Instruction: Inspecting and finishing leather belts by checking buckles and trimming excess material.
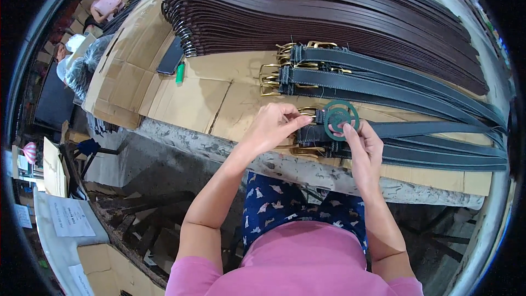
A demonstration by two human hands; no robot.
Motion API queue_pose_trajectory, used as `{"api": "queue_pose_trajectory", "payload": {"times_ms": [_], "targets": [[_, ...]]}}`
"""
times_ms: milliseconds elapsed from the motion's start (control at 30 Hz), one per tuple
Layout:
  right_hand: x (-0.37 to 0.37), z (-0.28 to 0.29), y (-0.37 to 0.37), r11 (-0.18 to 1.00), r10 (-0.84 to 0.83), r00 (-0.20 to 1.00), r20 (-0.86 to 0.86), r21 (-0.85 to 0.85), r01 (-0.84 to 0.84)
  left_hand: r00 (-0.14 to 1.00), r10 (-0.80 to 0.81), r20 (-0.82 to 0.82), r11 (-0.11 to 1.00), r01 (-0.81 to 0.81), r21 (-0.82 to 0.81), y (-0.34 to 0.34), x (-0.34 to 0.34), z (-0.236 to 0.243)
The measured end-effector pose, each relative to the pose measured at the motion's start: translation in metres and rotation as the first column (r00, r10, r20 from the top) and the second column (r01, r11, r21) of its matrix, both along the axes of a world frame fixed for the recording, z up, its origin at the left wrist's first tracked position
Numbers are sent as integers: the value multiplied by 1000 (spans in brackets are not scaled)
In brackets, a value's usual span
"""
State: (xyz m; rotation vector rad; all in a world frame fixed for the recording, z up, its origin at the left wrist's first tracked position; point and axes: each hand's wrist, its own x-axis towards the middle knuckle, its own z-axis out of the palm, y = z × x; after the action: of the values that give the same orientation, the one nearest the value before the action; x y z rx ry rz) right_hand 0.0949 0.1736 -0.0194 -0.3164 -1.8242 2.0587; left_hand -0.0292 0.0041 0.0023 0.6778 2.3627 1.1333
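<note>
My left hand (272, 127) is closed, thumb and forefinger pinched at the left edge of a brass belt buckle (310, 113). In my right hand (366, 147) is a flat dark green coil (352, 111), ring-shaped with a spiral inside, that looks like a mosquito coil. My right thumb presses on its face. The coil covers part of the dark belt (416, 127) leading from that buckle. More dark stitched belts (438, 159) lie just in front, and another bundle (350, 79) with brass buckles lies behind my hands.
A large stack of dark brown straps (307, 13) fills the table's far side. Cardboard (192, 98) covers the tabletop, with a dark phone (171, 56) and a green lighter (179, 73) on it. Another person (107, 4) sits at far left. Paper-covered white sacking (46, 241) stands lower left.
</note>
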Motion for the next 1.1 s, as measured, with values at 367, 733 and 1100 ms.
{"api": "queue_pose_trajectory", "payload": {"times_ms": [367,733,1100], "targets": [[-2,-4,-6,981,-15,1000,19,193,11,979,5,204,925,-82,372,-6,1,-28],[-9,10,-12,850,42,998,48,524,-61,980,-23,199,911,-62,408,-27,13,-26],[-10,13,-14,825,44,993,114,557,-100,982,-17,190,912,-63,405,-27,13,-31]]}}
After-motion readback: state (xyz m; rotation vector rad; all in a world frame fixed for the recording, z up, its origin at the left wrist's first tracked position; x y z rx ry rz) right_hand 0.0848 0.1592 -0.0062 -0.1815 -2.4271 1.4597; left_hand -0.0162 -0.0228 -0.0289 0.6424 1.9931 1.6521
